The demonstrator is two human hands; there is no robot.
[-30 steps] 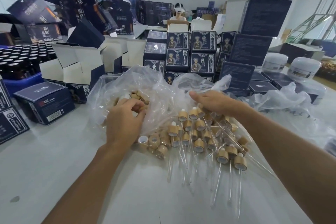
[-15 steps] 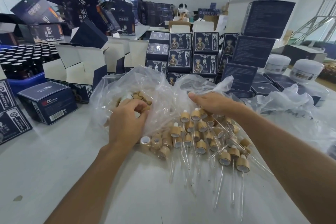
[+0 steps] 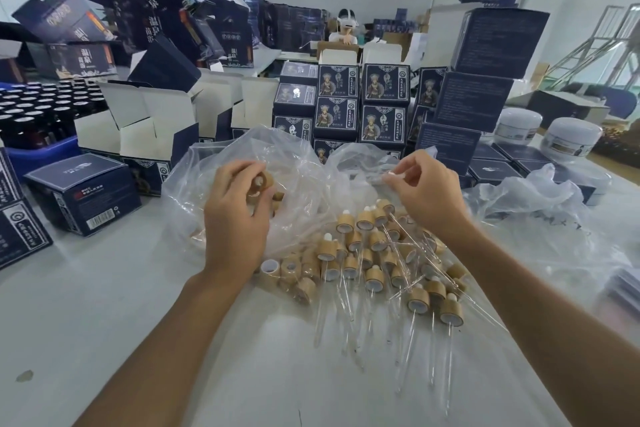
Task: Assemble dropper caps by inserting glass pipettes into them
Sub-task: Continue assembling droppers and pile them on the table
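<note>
My left hand holds a bamboo-coloured dropper cap between thumb and fingers, raised above the clear plastic bag. My right hand pinches a thin glass pipette at its top end, over the same bag. Between and below the hands lies a pile of assembled droppers, caps up and glass tubes pointing toward me. A few loose caps lie at the pile's left edge.
Dark blue product boxes are stacked behind the bag, open white-flapped boxes to the left, and a blue crate of dark bottles far left. White jars stand at right, with another crumpled bag. A person sits in the background.
Both hands have lifted out of the bag. The left now holds a cap up, and the right has come up pinching a pipette.
</note>
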